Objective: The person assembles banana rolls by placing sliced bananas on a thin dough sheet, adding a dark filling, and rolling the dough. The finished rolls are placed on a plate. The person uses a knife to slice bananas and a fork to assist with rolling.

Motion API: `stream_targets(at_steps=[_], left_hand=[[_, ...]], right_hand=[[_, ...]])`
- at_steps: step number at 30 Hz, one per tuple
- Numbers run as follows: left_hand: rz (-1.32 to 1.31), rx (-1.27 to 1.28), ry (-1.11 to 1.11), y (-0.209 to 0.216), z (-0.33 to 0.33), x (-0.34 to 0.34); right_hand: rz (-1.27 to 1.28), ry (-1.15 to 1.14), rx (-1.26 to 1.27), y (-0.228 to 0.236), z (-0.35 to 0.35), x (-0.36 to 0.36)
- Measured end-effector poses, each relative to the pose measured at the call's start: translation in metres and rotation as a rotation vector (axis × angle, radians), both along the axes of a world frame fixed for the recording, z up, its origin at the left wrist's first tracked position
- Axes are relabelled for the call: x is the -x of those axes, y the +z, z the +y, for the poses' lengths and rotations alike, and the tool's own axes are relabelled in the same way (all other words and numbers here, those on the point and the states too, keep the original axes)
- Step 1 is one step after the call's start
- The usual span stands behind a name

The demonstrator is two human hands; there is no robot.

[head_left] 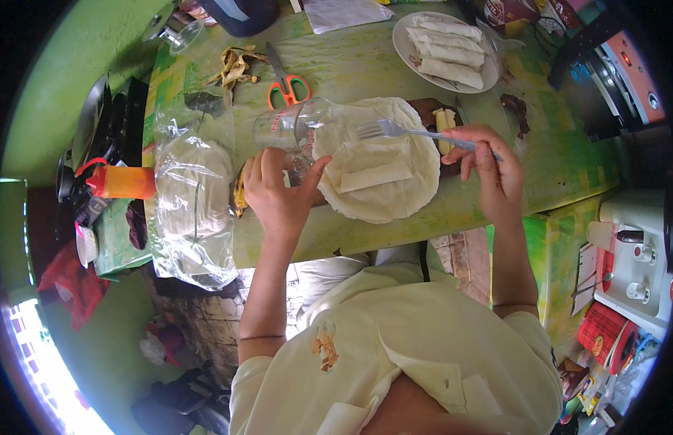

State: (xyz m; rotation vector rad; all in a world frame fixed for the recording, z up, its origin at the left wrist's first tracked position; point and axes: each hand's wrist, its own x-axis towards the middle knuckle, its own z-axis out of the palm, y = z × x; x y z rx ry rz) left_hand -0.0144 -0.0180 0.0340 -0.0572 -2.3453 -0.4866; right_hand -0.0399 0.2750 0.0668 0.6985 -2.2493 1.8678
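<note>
My right hand (pixel 492 163) grips a metal fork (pixel 423 133) by its handle, and the tines reach over the far part of a round, thin white wrapper (pixel 376 206). A folded roll (pixel 376 175) lies on that wrapper. By the wrapper's left edge is my left hand (pixel 278 190), thumb spread from the curled fingers. A clear glass (pixel 286 130) is just beyond it; whether the fingers touch the glass I cannot tell. Pale peeled banana pieces (pixel 444 129) sit on a dark board (pixel 426 107), partly covered by the wrapper. Under my left hand, a dark yellow banana (pixel 240 196) shows.
Farther back lie orange-handled scissors (pixel 288 90), banana peels (pixel 236 67) and a white plate (pixel 407 64) of several rolls. To the left are a clear plastic bag (pixel 195 250) with white wrappers and an orange squeeze bottle (pixel 122 182). The table's front edge runs before my body.
</note>
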Motion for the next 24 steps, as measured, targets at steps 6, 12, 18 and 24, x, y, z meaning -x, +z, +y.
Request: stream_targets(at_steps=[6, 12, 18, 24], left_hand=[[-0.008, -0.012, 0.021, -0.002, -0.003, -0.001], [-0.028, 0.001, 0.006, 0.002, -0.002, -0.005], [0.017, 0.019, -0.087, 0.004, 0.012, -0.003], [0.012, 0.021, -0.102, 0.003, 0.015, -0.001]], right_hand=[[0.114, 0.068, 0.009, 0.001, -0.018, -0.009], [0.157, 0.05, 0.148, 0.008, -0.036, -0.004], [0.243, 0.061, -0.009, -0.017, -0.064, 0.007], [-0.373, -0.031, 0.265, -0.007, -0.061, 0.002]])
